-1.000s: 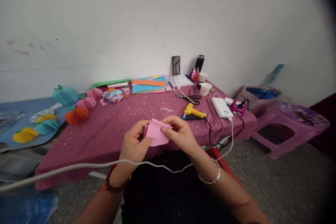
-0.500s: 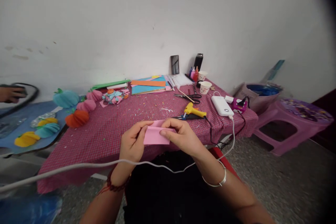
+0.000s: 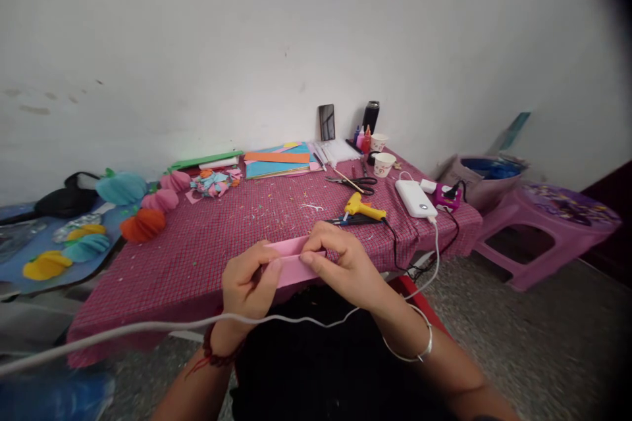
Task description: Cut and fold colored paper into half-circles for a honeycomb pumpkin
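Note:
Both my hands pinch a folded pink paper (image 3: 291,263) just in front of the near edge of a table covered in red checked cloth (image 3: 207,243). My left hand (image 3: 247,286) grips the paper's left end with thumb and fingers closed. My right hand (image 3: 340,263) holds its right end, fingers curled over the top fold. The paper lies almost flat, folded into a narrow strip. A white cable (image 3: 148,327) runs across in front of my wrists.
On the table lie a yellow glue gun (image 3: 363,208), scissors (image 3: 353,181), a white power bank (image 3: 415,198), paper cups (image 3: 384,164), coloured paper sheets (image 3: 279,161) and paper scraps (image 3: 213,182). Paper pumpkins (image 3: 143,207) sit at the left. A pink stool (image 3: 548,227) stands at the right.
The pink paper has been folded down from an upright sheet into a flat narrow strip, and both hands have dropped slightly. A person's hand seen at far left has gone.

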A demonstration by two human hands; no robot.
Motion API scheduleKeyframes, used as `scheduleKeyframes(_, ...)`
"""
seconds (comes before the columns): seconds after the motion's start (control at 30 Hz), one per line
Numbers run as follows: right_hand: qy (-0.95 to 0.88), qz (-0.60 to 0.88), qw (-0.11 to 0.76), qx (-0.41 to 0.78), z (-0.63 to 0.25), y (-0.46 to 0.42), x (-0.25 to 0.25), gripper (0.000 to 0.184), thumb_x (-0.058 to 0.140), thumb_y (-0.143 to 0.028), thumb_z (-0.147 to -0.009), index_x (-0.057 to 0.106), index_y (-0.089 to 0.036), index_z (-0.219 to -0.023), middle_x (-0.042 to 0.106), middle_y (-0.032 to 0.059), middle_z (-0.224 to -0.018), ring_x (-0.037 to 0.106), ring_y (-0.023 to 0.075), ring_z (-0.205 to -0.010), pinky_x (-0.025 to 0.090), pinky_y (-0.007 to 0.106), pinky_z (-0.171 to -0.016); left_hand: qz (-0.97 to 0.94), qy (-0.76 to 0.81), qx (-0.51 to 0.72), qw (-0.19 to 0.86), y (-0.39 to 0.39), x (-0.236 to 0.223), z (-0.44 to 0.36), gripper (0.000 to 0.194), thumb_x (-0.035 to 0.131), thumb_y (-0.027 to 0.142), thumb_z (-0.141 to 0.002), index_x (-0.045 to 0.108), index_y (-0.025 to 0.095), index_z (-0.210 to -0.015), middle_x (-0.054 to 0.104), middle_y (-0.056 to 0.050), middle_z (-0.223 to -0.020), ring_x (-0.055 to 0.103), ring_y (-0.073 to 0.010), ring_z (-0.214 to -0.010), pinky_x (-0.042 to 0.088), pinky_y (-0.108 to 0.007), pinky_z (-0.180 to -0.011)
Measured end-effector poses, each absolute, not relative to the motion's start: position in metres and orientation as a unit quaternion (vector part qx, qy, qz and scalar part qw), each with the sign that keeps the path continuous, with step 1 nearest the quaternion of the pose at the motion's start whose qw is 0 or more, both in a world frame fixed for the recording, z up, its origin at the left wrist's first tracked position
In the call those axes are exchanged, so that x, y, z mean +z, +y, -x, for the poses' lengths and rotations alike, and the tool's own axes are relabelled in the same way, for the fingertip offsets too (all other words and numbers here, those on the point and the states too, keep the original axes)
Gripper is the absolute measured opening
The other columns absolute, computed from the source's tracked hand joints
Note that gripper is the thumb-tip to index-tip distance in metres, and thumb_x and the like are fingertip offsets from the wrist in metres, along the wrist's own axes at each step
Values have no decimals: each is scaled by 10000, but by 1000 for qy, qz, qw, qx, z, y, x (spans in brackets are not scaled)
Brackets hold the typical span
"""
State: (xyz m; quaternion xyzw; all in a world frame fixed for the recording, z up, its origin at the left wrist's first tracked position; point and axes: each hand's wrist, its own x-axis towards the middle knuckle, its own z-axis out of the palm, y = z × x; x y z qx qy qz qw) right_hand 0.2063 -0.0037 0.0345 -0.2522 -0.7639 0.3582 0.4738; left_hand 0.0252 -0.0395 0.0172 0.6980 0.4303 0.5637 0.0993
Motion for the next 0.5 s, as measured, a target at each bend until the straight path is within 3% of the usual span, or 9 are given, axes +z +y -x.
scheduleKeyframes(0.07,-757,253,499,337,-207,-5,36,146,591,-230,-875,627,-211,-735,543,8,-768,533,154,-767,415,310,-724,-699,411,576,103,-40,13,-23,108,588,193,-825,585,208,-718,588,12,-675,538,-129,-597,407,-246,-551)
scheduleKeyframes(0.2,-733,261,520,353,-206,-5,37,97,609,-221,-857,627,-210,-763,594,71,-1121,560,201,-1034,426,374,-897,-686,403,593,121,-39,8,-18,233,594,286,-821,492,209,-626,570,4,-655,529,-142,-593,401,-264,-545)
scheduleKeyframes(0.3,-711,270,485,431,-202,-5,34,145,593,-243,-859,590,-203,-719,647,35,-872,589,160,-802,453,309,-742,-673,420,593,140,-38,4,-19,267,563,362,-849,502,209,-639,557,-6,-651,522,-153,-603,402,-277,-556)
scheduleKeyframes(0.37,-691,291,481,454,-198,-4,31,164,586,-251,-846,569,-200,-691,598,4,-714,544,139,-675,423,275,-639,-651,413,612,177,-37,2,-24,301,544,398,-871,483,210,-644,527,-2,-641,493,-148,-596,391,-271,-548)
scheduleKeyframes(0.5,-661,313,519,442,-192,-1,24,181,581,-267,-837,546,-198,-674,564,0,-689,511,135,-654,392,268,-613,-525,382,705,286,-26,0,-34,253,513,467,-894,479,237,-795,459,40,-614,411,-116,-512,343,-226,-476)
